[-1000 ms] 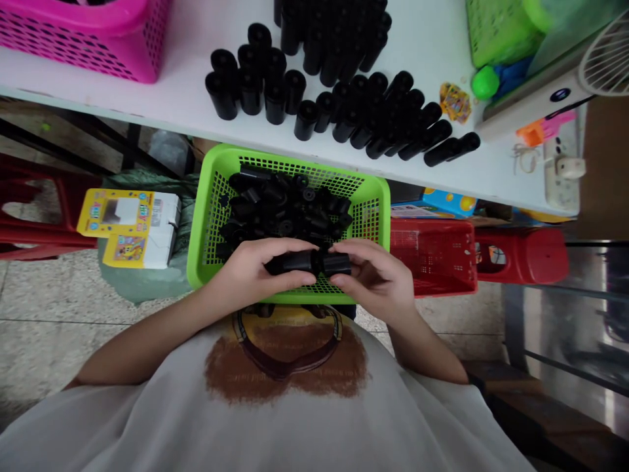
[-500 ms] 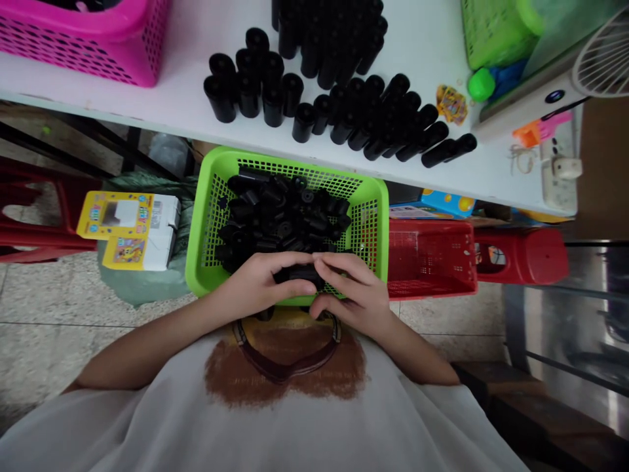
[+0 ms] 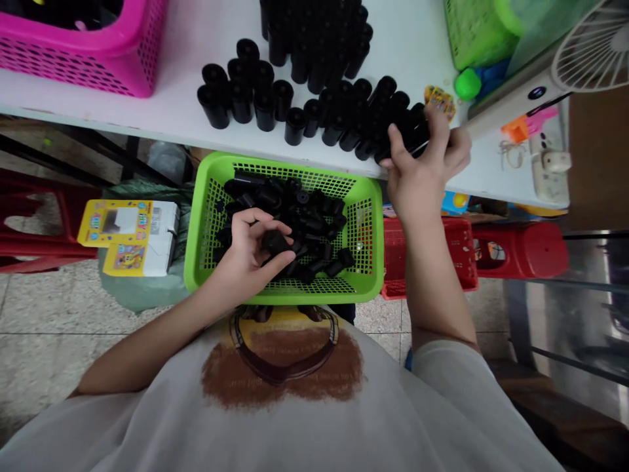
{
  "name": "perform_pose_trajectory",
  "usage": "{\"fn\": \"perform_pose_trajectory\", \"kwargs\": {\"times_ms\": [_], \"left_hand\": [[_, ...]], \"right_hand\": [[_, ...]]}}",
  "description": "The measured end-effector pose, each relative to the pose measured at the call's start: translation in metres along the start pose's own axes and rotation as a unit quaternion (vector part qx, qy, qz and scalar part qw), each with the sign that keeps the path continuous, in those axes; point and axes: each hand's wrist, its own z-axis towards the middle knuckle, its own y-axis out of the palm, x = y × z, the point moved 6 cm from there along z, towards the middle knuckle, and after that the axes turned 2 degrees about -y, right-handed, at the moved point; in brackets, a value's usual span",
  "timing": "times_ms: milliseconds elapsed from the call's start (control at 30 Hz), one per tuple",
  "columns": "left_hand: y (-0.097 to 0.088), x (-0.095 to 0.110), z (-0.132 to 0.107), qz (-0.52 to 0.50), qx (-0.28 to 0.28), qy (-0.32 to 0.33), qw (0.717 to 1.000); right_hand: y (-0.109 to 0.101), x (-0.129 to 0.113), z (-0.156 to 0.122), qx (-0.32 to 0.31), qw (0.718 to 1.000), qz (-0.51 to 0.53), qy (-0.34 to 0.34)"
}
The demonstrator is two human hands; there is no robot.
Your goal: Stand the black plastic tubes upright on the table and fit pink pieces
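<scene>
A green mesh basket point(image 3: 206, 196) on my lap holds a heap of loose black plastic tube parts point(image 3: 299, 216). My left hand point(image 3: 248, 252) is inside the basket with its fingers curled round one black part point(image 3: 274, 241). My right hand point(image 3: 425, 167) is up at the white table's point(image 3: 162, 111) front edge, fingers closed on a black tube point(image 3: 417, 134) at the right end of the row of black tubes point(image 3: 354, 118) lying there. More black tubes point(image 3: 240, 98) stand upright to the left.
A pink basket point(image 3: 98, 46) sits at the table's far left, a green basket point(image 3: 481, 33) and a white fan point(image 3: 590, 52) at the far right. Below the table are a red basket point(image 3: 432, 255), a yellow toy box point(image 3: 128, 236) and red stools.
Both hands held black parts together over the basket's near edge. Now my right hand has carried a black tube up to the row on the table, and my left hand has gone into the basket.
</scene>
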Motion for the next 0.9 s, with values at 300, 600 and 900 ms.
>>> {"fn": "perform_pose_trajectory", "kwargs": {"times_ms": [300,600,900], "left_hand": [[-0.009,-0.014,0.004,-0.238,0.015,-0.154,0.959],[0.004,-0.017,-0.001,-0.326,-0.004,-0.241,0.914],[0.005,-0.018,-0.003,-0.262,-0.033,-0.25,0.932]], "right_hand": [[0.012,-0.079,-0.061,-0.254,0.934,0.004,-0.252],[0.04,-0.081,-0.074,-0.322,0.913,0.049,-0.246],[0.044,-0.061,-0.081,-0.34,0.911,0.137,-0.187]]}}
